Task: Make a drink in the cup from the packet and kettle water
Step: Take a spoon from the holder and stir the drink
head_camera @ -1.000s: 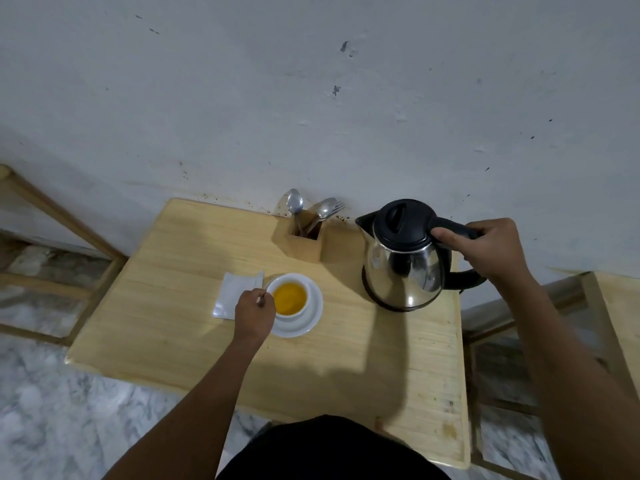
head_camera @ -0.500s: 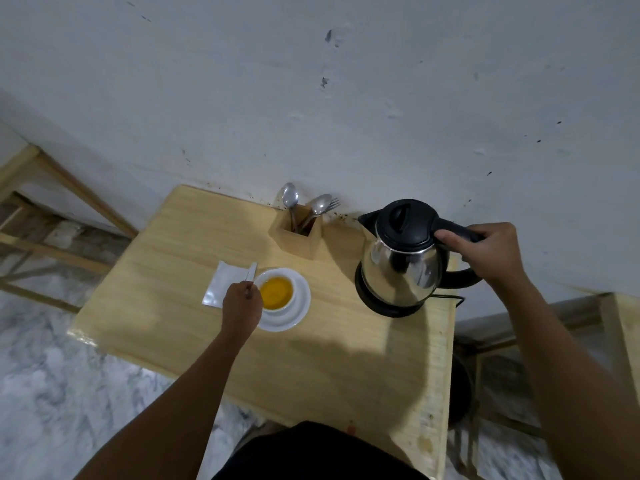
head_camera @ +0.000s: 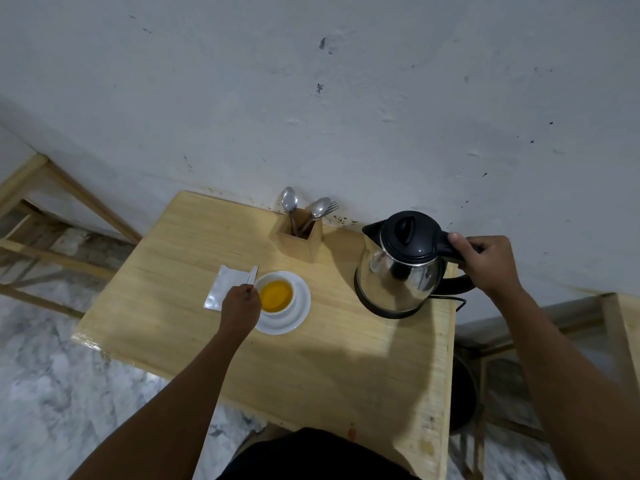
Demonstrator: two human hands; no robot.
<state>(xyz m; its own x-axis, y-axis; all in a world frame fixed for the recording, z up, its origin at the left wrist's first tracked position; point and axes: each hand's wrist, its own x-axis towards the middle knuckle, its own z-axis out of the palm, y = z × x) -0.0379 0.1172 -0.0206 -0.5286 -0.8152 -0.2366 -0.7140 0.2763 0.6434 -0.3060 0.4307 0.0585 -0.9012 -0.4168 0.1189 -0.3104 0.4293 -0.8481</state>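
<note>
A white cup [head_camera: 277,295] of orange-yellow drink stands on a white saucer [head_camera: 298,313] on the wooden table [head_camera: 346,358]. My left hand [head_camera: 239,306] is curled at the cup's left side and pinches its handle. An opened silver packet [head_camera: 225,285] lies flat just left of the cup, with a torn strip [head_camera: 252,274] beside it. The steel kettle [head_camera: 398,271] with a black lid stands on its black base at the right. My right hand [head_camera: 485,263] grips the kettle's black handle.
A wooden holder [head_camera: 299,237] with spoons and a fork stands against the wall behind the cup. The kettle's cord [head_camera: 457,301] runs off the table's right edge. Wooden frames stand left and right of the table, over a marble floor.
The view has drifted, so the table sits lower right in frame. The kettle stays at the right in my right hand, and my left hand stays at the cup.
</note>
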